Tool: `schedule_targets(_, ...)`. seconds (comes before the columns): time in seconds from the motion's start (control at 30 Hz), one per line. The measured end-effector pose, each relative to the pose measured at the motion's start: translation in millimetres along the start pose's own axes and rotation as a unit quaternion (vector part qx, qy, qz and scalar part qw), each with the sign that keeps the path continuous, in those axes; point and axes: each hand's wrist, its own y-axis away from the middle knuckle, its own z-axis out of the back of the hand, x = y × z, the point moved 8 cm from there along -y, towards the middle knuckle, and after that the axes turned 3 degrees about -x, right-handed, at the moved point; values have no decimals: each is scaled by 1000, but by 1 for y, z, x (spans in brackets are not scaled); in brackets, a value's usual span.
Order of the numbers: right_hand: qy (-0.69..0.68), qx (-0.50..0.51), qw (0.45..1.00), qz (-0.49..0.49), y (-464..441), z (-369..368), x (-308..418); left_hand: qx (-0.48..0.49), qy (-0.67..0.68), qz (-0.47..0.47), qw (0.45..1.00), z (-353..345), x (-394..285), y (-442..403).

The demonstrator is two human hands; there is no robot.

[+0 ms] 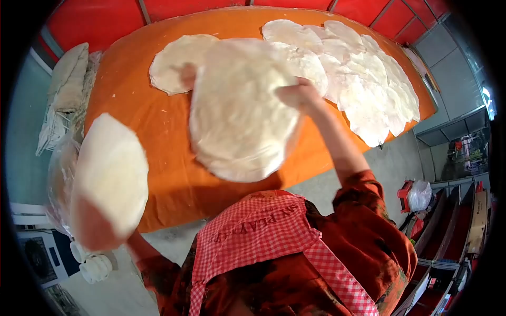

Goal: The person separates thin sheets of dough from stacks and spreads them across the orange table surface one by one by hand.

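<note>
My right hand [298,95] grips the right edge of a large, round, pale flatbread [242,110], which is lifted over the table and slightly blurred. My left forearm [146,255] runs up to the lower edge of another flatbread [113,174] at the left, tilted beside the table. My left hand is hidden behind that bread, so its fingers cannot be seen. Beyond the lifted bread, a further flatbread [171,63] lies on the orange tablecloth [158,142], with a dark patch on it. Many overlapping flatbreads [363,79] cover the table's right side.
Folded cloths [69,76] sit at the far left edge, above a clear plastic bag [59,179]. Red panels [195,8] border the back. Shelves [443,226] stand at the right, near a plastic-wrapped bundle [419,196]. White containers [96,267] are at lower left.
</note>
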Motion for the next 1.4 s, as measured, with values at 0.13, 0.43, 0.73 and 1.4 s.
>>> schedule_targets(0.13, 113, -87, 989, -47, 28, 121, -49, 39, 11, 9, 999, -34, 6, -4)
schedule_targets(0.43, 5, -189, 968, -167, 60, 191, -169, 128, 71, 48, 988, -152, -13, -41)
schedule_targets(0.73, 48, -119, 974, -187, 59, 166, -149, 148, 129, 63, 978, -152, -21, -43)
schedule_targets(1.4, 673, 249, 457, 525, 191, -302, 94, 600, 384, 211, 669, -299, -113, 395)
